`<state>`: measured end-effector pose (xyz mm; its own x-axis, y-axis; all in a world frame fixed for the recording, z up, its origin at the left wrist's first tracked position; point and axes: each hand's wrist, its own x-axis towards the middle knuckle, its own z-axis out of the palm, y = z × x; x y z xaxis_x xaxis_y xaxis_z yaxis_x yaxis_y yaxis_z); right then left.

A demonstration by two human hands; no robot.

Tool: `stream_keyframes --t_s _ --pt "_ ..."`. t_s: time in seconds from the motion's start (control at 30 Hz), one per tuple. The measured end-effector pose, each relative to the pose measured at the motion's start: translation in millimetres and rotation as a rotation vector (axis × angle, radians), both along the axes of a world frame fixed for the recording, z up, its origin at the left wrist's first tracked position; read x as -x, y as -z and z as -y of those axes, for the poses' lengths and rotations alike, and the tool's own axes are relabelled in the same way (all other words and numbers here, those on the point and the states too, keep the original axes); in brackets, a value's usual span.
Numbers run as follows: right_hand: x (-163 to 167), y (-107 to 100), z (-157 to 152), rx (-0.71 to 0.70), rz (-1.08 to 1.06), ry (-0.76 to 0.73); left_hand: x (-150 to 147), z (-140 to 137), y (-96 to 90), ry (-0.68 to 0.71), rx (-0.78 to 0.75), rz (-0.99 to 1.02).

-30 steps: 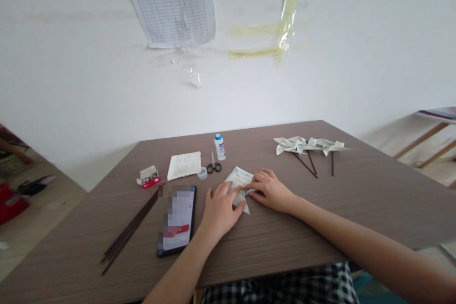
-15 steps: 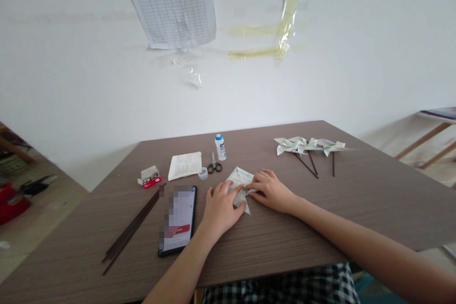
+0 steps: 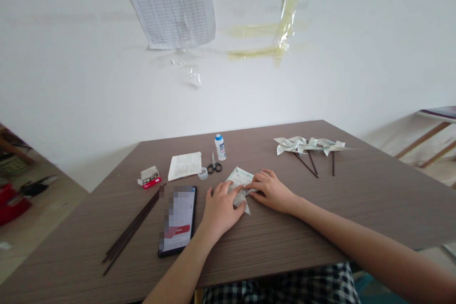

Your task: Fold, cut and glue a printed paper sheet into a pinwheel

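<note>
Left-hand grip [image 3: 221,206], fingers spread, rests on the folded, pale printed paper sheet [image 3: 241,177], long axis running roughly away from the body, while the right-hand grip [image 3: 272,192] contacts its right side, pinch indeterminable.
</note>
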<state>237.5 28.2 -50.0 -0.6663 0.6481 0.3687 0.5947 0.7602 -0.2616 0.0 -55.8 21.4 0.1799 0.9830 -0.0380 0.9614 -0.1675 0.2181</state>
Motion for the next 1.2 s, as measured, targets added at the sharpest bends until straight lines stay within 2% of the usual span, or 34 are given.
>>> stream_keyframes --t_s 1.2 --pt "-0.5 -5.4 2.4 0.011 -0.021 -0.004 1.3 -0.9 3.7 -0.014 -0.033 0.041"
